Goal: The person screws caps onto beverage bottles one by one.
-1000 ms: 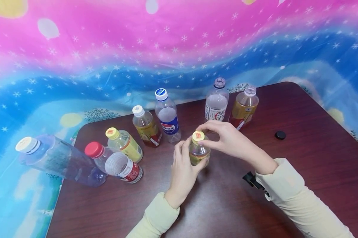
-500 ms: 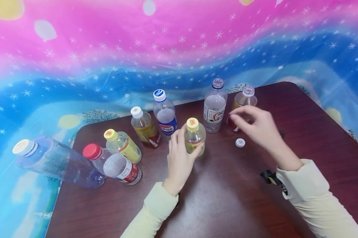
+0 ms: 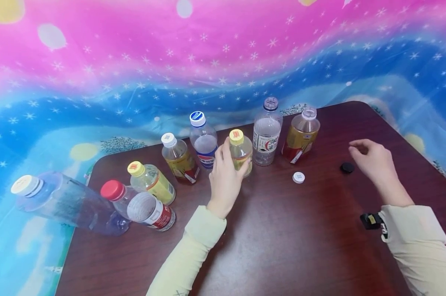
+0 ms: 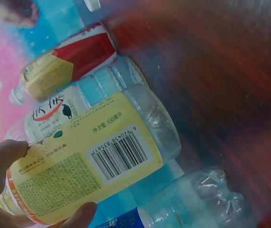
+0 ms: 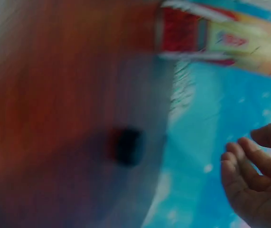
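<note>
My left hand (image 3: pixel 224 183) grips a small chrysanthemum tea bottle (image 3: pixel 244 149) with a yellow cap, thumb on one side and fingers on the other. The bottle is upright, between a Pepsi bottle (image 3: pixel 205 144) and an uncapped clear bottle (image 3: pixel 268 127). Its yellow label and barcode (image 4: pixel 118 154) face the left wrist camera. Over the table's right side, my right hand (image 3: pixel 376 162) is raised with loosely bent fingers and nothing between them. Just left of it lies a black bottle cap (image 3: pixel 347 167); a white cap (image 3: pixel 298 177) lies farther left.
An uncapped bottle with a gold and red label (image 3: pixel 301 137) stands at the back right. To the left are a white-capped bottle (image 3: pixel 180 160), another yellow-capped one (image 3: pixel 154 183), a red-capped one (image 3: pixel 149 207) and a large bluish bottle (image 3: pixel 75 201). A patterned cloth (image 3: pixel 223 53) hangs behind the table (image 3: pixel 282 246).
My right hand has let go of the yellow cap and moved right, past the white cap, to near the black cap. My left hand has moved the tea bottle back into the row.
</note>
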A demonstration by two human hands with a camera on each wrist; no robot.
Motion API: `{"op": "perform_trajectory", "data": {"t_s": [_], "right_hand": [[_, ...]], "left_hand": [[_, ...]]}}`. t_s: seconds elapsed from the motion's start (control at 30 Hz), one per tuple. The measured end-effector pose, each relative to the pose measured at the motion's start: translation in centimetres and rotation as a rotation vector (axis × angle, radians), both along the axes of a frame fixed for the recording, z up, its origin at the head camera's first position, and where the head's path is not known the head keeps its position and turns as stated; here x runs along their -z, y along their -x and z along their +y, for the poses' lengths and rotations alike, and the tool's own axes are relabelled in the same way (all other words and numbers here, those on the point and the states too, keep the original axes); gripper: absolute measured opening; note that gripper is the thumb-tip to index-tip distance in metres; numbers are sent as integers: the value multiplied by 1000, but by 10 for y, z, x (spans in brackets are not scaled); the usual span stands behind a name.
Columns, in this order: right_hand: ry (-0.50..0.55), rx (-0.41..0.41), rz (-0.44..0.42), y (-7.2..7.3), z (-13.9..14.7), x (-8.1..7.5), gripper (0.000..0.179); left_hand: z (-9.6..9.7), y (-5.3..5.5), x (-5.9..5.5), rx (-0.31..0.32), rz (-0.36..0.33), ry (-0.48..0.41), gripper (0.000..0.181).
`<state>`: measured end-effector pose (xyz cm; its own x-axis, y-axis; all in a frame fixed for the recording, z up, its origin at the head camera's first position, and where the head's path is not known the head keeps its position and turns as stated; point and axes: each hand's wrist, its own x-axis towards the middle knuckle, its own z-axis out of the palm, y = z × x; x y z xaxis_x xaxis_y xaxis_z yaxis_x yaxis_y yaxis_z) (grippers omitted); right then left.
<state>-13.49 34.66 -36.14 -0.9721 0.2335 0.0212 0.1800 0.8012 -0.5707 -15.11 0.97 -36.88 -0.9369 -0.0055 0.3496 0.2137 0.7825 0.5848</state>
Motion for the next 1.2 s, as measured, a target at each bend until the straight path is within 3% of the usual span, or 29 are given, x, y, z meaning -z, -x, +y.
{"op": "perform_trajectory", "data": {"t_s": [0.13,0.33,0.77,1.03,1.2], "right_hand": [[-36,-41,-144,3,17,17,52],[-82,-99,-249,6,31,33,58],[-87,-139,-245,10,32,42,51],[-93,-118,-269,10,33,42,47],[-91,-122,-283,9,32,42,48]], "left_hand": [[2,7,0,-2,-1,8,76],[5,17,1,-8,-3,12,75],[12,29,7,-17,-67,-9,75],[15,30,5,-7,-61,-17,77],[18,28,5,-16,-106,-26,83]]}}
